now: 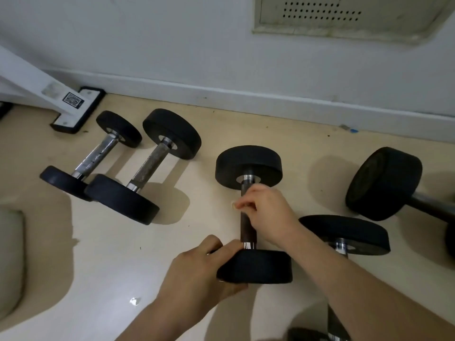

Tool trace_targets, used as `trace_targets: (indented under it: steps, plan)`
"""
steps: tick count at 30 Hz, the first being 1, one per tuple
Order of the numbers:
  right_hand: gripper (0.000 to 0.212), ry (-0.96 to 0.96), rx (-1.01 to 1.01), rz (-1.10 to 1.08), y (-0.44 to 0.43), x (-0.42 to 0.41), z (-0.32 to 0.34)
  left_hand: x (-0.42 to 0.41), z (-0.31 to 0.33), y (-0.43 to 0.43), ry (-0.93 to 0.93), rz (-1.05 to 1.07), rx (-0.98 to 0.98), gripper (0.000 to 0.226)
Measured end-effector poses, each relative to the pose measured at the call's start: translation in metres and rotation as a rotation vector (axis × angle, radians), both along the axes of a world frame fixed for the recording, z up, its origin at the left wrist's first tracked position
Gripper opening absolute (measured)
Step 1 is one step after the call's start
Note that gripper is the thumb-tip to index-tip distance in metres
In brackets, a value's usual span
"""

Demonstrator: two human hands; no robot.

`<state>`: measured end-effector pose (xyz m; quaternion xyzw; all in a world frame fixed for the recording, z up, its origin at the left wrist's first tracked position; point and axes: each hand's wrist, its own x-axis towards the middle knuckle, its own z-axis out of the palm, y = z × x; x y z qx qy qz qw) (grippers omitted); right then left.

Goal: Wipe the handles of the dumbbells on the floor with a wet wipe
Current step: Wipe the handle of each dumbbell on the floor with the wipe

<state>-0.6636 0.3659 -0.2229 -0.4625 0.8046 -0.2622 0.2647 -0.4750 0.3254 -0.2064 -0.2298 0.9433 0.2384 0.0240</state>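
At frame centre the dumbbell (248, 166) lies on the floor (221, 134), the right hand (267, 214) curled round its handle (247, 231) with a scrap of wipe (232, 205) at the fingertips, the left hand (197, 269) gripping the near head (258, 267). Best keep that head pinned so nothing rolls, then slide and twist the wipe along the whole handle

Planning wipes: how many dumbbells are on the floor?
5 dumbbells: two at left, one centre, one right of it, one far right. Others may be off-frame.
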Motion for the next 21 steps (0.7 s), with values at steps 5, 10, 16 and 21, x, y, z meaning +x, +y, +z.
trace_targets:
  steps: [5, 10, 16, 21]
  plan:
    - [0.018, -0.226, -0.108, -0.214, -0.015, 0.016, -0.013, 0.038, -0.01, -0.013, 0.076, 0.227, 0.277, 0.056]
    - [0.014, -0.514, -0.065, -0.212, -0.013, 0.042, -0.013, 0.062, -0.008, -0.049, 0.011, 0.355, 0.73, 0.052]
    - [0.019, -0.9, -0.149, -0.642, -0.04, 0.065, -0.021, 0.047, -0.017, -0.057, -0.019, 0.615, 0.607, 0.018]
    - [0.023, -0.534, 0.043, -0.536, -0.048, 0.065, -0.028, 0.046, -0.014, -0.048, -0.022, 0.623, 0.518, 0.018]
